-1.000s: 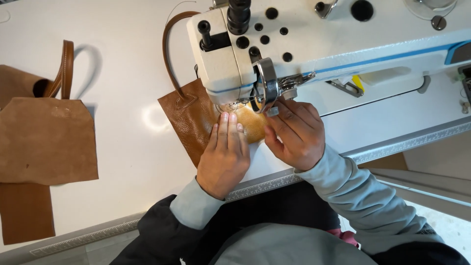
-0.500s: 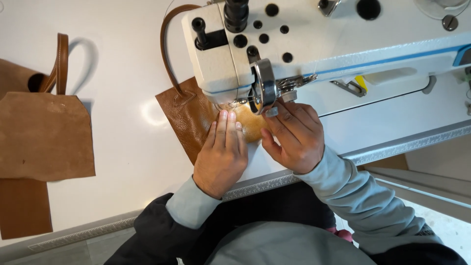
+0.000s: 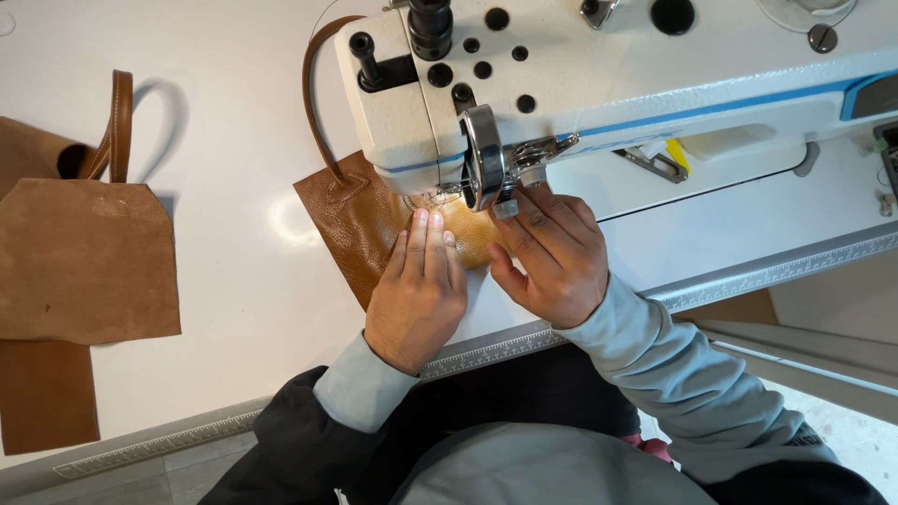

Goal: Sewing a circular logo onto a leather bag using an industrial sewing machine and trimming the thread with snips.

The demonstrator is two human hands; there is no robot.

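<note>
A brown leather piece (image 3: 348, 220) with a curved strap handle (image 3: 312, 103) lies on the white table under the head of a white sewing machine (image 3: 599, 84). My left hand (image 3: 418, 285) lies flat on the leather, fingers together, pointing at the needle area. My right hand (image 3: 550, 254) rests beside it on the right, its fingers at the lit leather under the presser foot (image 3: 505, 198), thumb spread toward the left hand. The needle itself is hidden by the machine head.
At the left lie a tan suede panel (image 3: 84, 262), a darker brown leather strip (image 3: 42, 397) and another strap handle (image 3: 114, 126). A ruler strip runs along the table's front edge (image 3: 486, 351). A metal fitting (image 3: 655, 161) sits under the machine arm.
Both hands and the leather stay in the same place under the machine head; only the camera view has shifted slightly.
</note>
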